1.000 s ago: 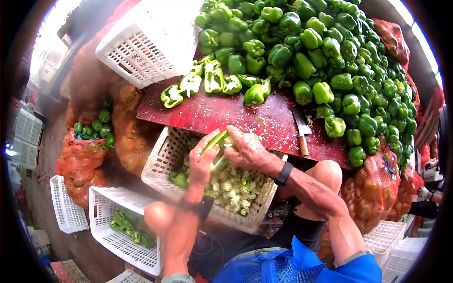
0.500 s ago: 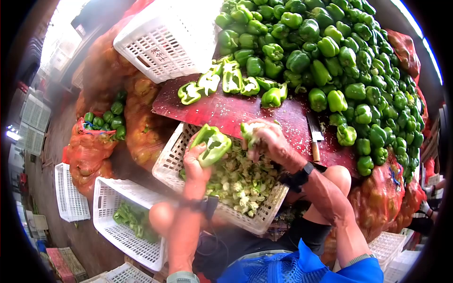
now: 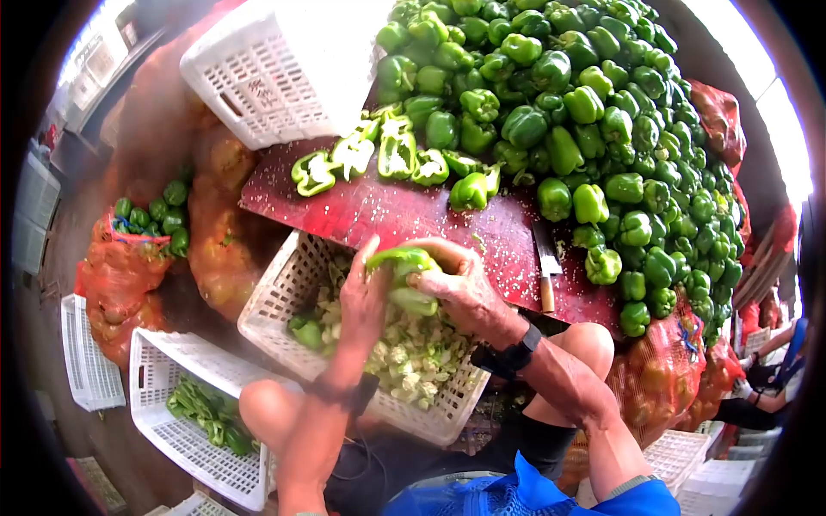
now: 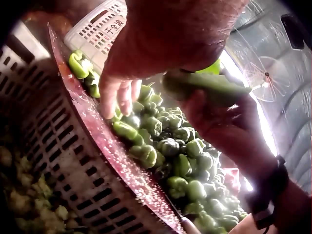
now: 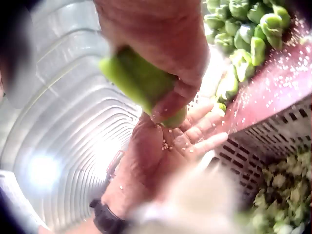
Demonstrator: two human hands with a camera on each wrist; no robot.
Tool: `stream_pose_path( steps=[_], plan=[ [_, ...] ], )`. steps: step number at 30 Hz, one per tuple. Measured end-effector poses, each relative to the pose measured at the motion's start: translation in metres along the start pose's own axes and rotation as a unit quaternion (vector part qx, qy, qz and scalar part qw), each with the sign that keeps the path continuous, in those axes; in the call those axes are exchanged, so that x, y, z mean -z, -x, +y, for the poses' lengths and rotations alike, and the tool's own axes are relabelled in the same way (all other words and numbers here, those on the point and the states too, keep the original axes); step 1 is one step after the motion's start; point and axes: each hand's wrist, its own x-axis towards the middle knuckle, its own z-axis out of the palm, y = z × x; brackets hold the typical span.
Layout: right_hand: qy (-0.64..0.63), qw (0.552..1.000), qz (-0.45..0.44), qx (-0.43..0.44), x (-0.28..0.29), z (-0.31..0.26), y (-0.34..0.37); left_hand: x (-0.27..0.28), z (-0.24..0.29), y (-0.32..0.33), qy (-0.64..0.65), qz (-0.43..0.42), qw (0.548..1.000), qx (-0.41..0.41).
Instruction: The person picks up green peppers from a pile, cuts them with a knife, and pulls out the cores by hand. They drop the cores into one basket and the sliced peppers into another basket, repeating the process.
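Note:
Over the crate of trimmings, my right hand [image 3: 469, 279] grips a hollowed green bell pepper piece [image 3: 403, 258], thumb on one side and fingers around the other. My left hand [image 3: 361, 297] is held up against it. Seen in the right wrist view, the left hand [image 5: 163, 156] has its palm spread and fingers extended, with pale seeds stuck to the skin, just under the pepper piece [image 5: 139, 80]. A knife [image 3: 547, 267] with a wooden handle lies on the red board [image 3: 361, 211], which is sprinkled with seeds.
Cut pepper halves [image 3: 397, 155] lie along the board, before a large heap of whole green peppers [image 3: 585, 103]. Below my hands, a white crate [image 3: 267, 288] holds pepper cores [image 3: 413, 370]. Another crate [image 3: 198, 348] with green pieces stands left. Red mesh sacks [image 3: 658, 370] flank the board.
The pepper half has passed from my left hand to my right. The core piece previously in my right hand is no longer there. My hands have come together, and the head view has shifted.

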Motion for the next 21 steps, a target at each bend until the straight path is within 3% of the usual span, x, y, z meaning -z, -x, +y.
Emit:
stream_pose_path(
  steps=[1,2,3,4,6,7,8,10,12,14,16,17,18,19,20,21],
  plan=[
    [0.06,0.998,0.021,0.031,-0.007,-0.006,-0.001,-0.001,0.009,-0.002,-0.014,0.017,1.0,0.001],
    [0.119,0.99,0.041,0.06,-0.016,-0.016,-0.001,0.0,0.018,-0.002,-0.006,0.019,0.998,0.054],
    [0.272,0.946,0.046,0.168,-0.019,-0.024,-0.007,0.001,0.014,-0.002,-0.007,0.046,0.999,0.028],
    [0.462,0.832,0.083,0.294,-0.002,-0.011,-0.025,0.002,0.01,-0.003,-0.008,0.073,0.997,-0.002],
    [0.551,0.747,0.158,0.338,0.017,0.004,-0.04,0.013,0.014,-0.005,0.005,0.078,0.997,0.004],
    [0.585,0.72,0.171,0.331,0.033,0.024,-0.046,0.017,0.011,-0.006,0.011,0.076,0.997,0.006],
    [0.663,0.662,0.165,0.308,0.056,0.058,-0.054,0.021,0.008,-0.006,0.018,0.073,0.997,0.007],
    [0.737,0.65,0.023,0.181,0.07,0.082,-0.044,0.025,0.006,-0.006,0.029,0.055,0.997,0.033],
    [0.697,0.703,0.091,0.109,0.064,0.075,-0.043,0.031,0.008,-0.002,0.021,0.055,0.996,0.073],
    [0.684,0.679,0.098,0.248,0.097,0.08,-0.055,0.032,0.008,0.004,0.0,0.015,0.998,0.061],
    [0.63,0.694,0.183,0.298,0.085,0.058,-0.044,0.029,0.011,0.009,-0.176,0.003,0.983,-0.047],
    [0.62,0.706,0.183,0.29,0.077,0.058,-0.041,0.033,-0.008,0.007,-0.268,0.0,0.946,-0.184],
    [0.63,0.716,0.157,0.255,0.074,0.064,-0.044,0.031,-0.01,0.011,-0.297,-0.031,0.952,-0.072],
    [0.685,0.702,0.101,0.169,0.079,0.08,-0.046,0.034,0.0,0.017,-0.365,-0.087,0.926,-0.039],
    [0.742,0.658,0.007,0.13,0.096,0.1,-0.049,0.03,-0.005,0.019,-0.436,-0.153,0.887,0.006],
    [0.703,0.695,0.022,0.149,0.107,0.11,-0.056,0.029,-0.023,0.024,-0.455,-0.176,0.873,0.002]
  ],
)
